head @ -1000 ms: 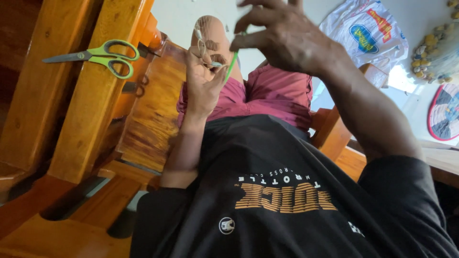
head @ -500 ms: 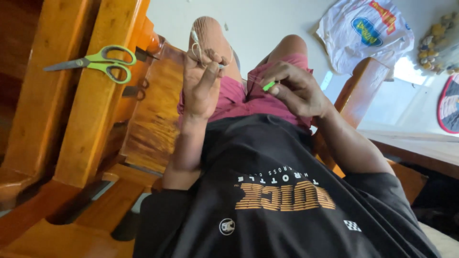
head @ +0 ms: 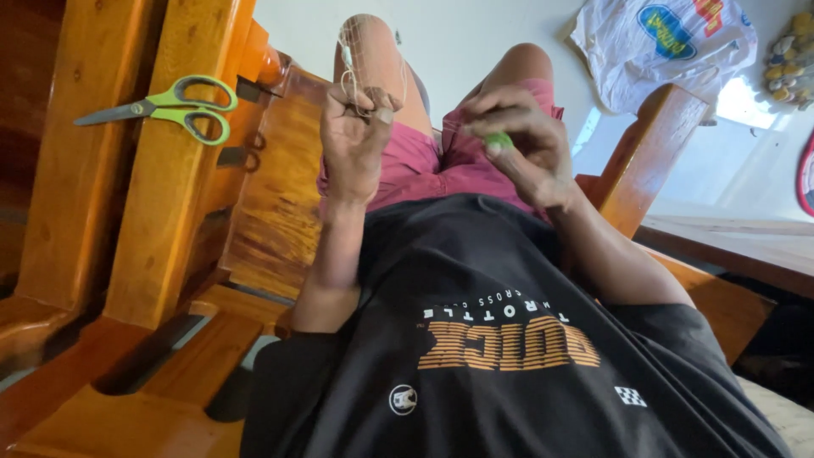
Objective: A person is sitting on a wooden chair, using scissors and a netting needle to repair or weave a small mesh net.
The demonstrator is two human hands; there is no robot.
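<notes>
I saw the left hand [head: 354, 140] pinching thin white netting [head: 370, 59] over the knee. The right hand [head: 513, 144] gripped a small green tool [head: 498, 139]. Green-handled scissors [head: 166, 108] lay apart.

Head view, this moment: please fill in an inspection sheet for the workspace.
Surface: wooden chair arm, orange-brown, beside the seated person.
Job's things: pale netting draped over the raised knee; small green tool.
Clutter: green-handled scissors lying on the chair arm.
Grippers: left hand pinches the netting strands; right hand pinches the green tool.
Cables: nothing seen.
Surroundings: printed plastic bag on the pale floor; wooden table edge at right.
</notes>
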